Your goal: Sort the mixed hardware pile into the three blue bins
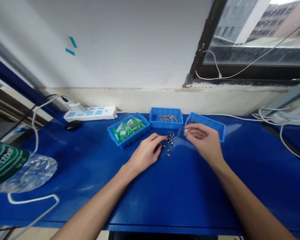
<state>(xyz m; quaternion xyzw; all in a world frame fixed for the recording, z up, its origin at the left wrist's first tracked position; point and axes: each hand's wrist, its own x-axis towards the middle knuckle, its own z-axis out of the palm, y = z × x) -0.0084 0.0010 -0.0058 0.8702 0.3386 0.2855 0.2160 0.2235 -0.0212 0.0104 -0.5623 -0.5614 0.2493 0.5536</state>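
Note:
My left hand rests on the blue table with its fingers curled, at the left side of a small loose pile of metal screws. One screw shows right by its fingertips; whether they grip it is hidden. Over the front of the right blue bin, my right hand is raised with thumb and fingers pinched together. Something small and pale shows at its fingertips, with a blurred translucent streak beside it, too smeared to name. Two more screws lie a little nearer to me.
Behind the pile stands a blue bin of long screws; left of it, another bin holds green-and-clear packets. A power strip, black mouse and large water bottle occupy the left. White cables lie at right.

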